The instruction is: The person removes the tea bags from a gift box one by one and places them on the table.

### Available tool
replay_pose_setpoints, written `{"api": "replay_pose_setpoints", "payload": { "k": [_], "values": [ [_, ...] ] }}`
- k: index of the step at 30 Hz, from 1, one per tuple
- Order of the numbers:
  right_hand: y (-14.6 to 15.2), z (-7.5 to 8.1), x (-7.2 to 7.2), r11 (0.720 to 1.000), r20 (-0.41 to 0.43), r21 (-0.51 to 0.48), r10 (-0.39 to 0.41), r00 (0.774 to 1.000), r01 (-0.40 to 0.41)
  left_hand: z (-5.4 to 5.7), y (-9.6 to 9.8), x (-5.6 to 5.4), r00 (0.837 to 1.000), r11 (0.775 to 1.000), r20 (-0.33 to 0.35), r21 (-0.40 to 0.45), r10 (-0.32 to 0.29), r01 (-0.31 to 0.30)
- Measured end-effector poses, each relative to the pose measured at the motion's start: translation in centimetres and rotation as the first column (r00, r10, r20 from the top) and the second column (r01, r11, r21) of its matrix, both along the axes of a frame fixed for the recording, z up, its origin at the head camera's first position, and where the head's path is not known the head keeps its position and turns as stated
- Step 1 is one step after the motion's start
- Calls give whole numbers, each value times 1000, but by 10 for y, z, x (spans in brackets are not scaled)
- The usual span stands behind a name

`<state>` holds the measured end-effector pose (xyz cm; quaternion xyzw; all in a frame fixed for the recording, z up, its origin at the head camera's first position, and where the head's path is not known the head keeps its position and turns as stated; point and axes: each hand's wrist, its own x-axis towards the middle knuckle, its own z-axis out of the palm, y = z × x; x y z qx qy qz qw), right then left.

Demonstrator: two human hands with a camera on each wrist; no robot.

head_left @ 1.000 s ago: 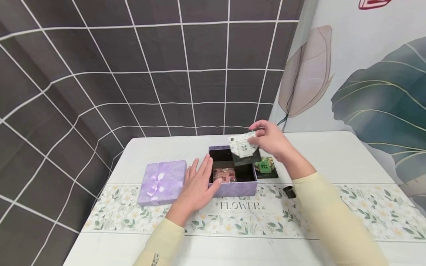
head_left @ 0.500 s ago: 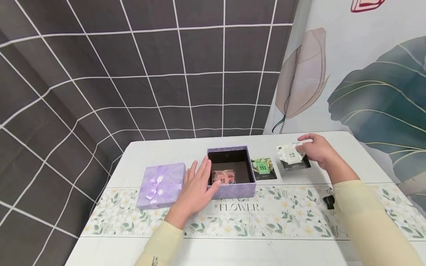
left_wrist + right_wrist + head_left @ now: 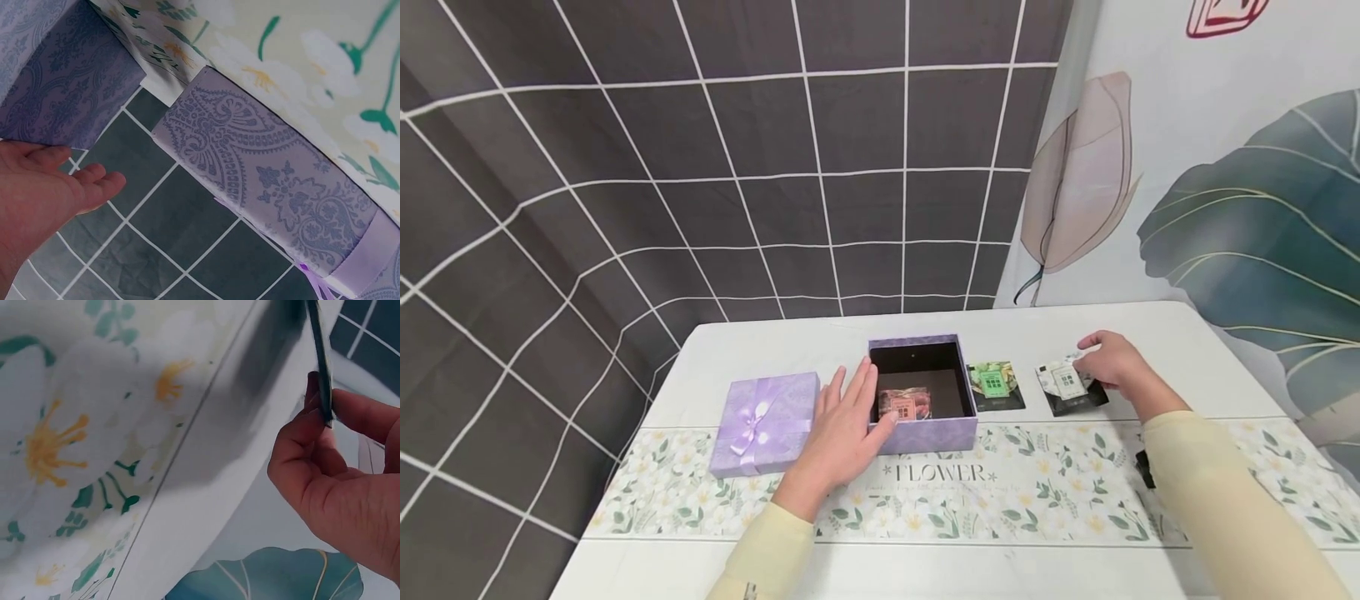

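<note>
My right hand (image 3: 1116, 367) pinches the edge of a white-and-black sachet (image 3: 1066, 381) at the right part of the table. In the right wrist view, the sachet (image 3: 322, 365) is edge-on between my thumb and fingers. The fingers of my left hand (image 3: 842, 435) lie straight along the left side of a purple box (image 3: 928, 436). The left wrist view shows that hand (image 3: 47, 197) below the box's patterned wall (image 3: 59, 94). Inside the box lies a red sachet (image 3: 912, 403). A green-and-black sachet (image 3: 996, 385) lies just right of the box.
Left of the box lies its purple lid (image 3: 763, 425) with a ribbon bow. A small black object (image 3: 1143, 468) is partly hidden by my right forearm. A floral band with "FLOWER" lettering crosses the white table (image 3: 1000, 571). A dark gridded curtain (image 3: 857, 117) hangs behind.
My right hand has carried the white-and-black sachet from above the box to the right and lowered it to the table, beyond the green sachet. The left hand has stayed at the box.
</note>
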<state>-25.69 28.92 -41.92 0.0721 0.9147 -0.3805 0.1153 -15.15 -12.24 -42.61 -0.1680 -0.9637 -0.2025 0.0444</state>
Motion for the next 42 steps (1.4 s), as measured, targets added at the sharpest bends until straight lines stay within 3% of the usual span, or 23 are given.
{"api": "replay_pose_setpoints", "payload": {
  "k": [6, 13, 18, 20, 23, 28, 31, 34, 38, 42],
  "values": [
    [-4, -4, 2, 988, -17, 153, -7, 1000, 10, -1, -1, 0, 1000, 1000, 6, -5, 4, -4],
    [-10, -1, 4, 969, -13, 248, -16, 1000, 19, 1, -2, 1, 1000, 1000, 8, -12, 6, -6],
    [-24, 11, 7, 952, -104, 305, 5, 995, 27, 1, -3, 1, 1000, 1000, 9, -12, 12, -12],
    [-39, 22, 9, 957, -181, 289, 27, 983, 27, 1, -3, 1, 1000, 1000, 10, -14, 13, -13],
    [-70, 42, 16, 972, -315, 233, 82, 945, -6, 2, -3, 1, 1000, 1000, 11, -12, 11, -11],
    [-135, 69, 30, 970, -433, 166, 235, 870, -179, 2, -4, -1, 1000, 1000, 15, -3, 13, -13],
    [-172, 73, 34, 940, -424, 185, 339, 840, -286, 3, -5, -2, 1000, 1000, 17, -13, 17, -17],
    [-202, 66, 33, 899, -376, 245, 434, 819, -364, 3, -4, -2, 1000, 1000, 19, -18, 15, -15],
    [-225, 49, 25, 839, -230, 324, 518, 824, -437, 3, -3, -1, 1000, 1000, 28, -25, 4, -3],
    [-236, 35, 18, 813, -110, 353, 528, 842, -464, 3, -3, 0, 999, 999, 34, -35, 0, 2]
  ]
}}
